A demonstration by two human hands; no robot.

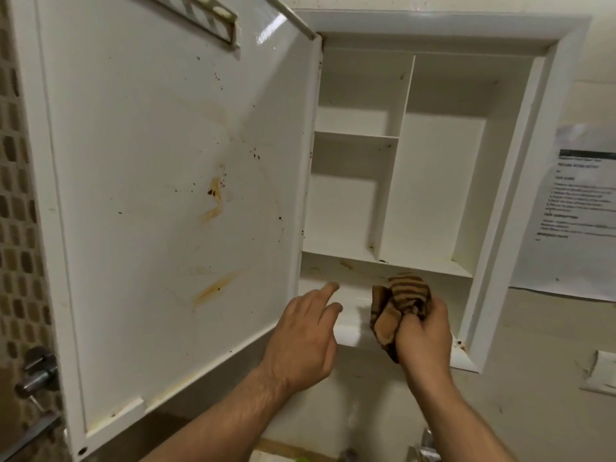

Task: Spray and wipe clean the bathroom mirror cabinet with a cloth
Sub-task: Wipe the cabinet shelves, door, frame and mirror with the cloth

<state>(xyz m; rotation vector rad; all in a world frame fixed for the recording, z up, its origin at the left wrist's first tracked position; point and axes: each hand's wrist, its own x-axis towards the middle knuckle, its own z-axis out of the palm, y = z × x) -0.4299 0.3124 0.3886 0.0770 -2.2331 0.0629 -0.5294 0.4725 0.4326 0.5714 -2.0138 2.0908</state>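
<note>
Cream wall (550,361) surrounds one white mirror cabinet (443,26) with four bare compartments: two stacked at the left, one tall at the right, and one wide along the bottom. Its single door (150,161) stands swung open across the left of the frame, streaked with orange-brown stains and dark specks. One printed paper sheet (580,211) hangs at the right edge, and one metal latch (36,371) sits at the lower left. The right hand (423,338) grips one bunched brown striped cloth (400,301) at the bottom compartment's front. The left hand (303,341) is empty, fingers loosely extended toward that compartment; contact is unclear.
</note>
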